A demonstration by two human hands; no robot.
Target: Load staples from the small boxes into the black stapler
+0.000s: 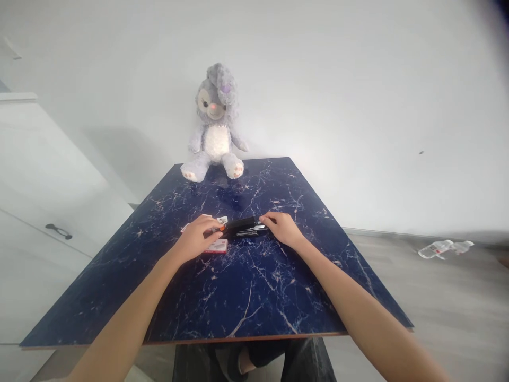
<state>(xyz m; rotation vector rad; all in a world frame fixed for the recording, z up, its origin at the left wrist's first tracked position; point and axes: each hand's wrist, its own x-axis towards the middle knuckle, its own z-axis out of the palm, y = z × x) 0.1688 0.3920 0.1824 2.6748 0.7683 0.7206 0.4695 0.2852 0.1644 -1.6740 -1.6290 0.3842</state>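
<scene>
A black stapler (240,224) lies across the middle of the table, its top and base spread a little apart with bright metal showing at the right end. My left hand (194,237) has thumb and fingers closed about its left end, next to an orange part. At the other end, my right hand (283,228) pinches the metal tip. Partly under my left hand is a small red and white box (217,246). Just behind those fingers a white printed piece (222,219) shows, mostly covered.
A grey plush toy (217,140) sits at the far edge of the dark blue marbled table (246,292), against the wall. White drawers (47,212) stand to the left. Clear plastic bottles (443,249) lie on the floor at right.
</scene>
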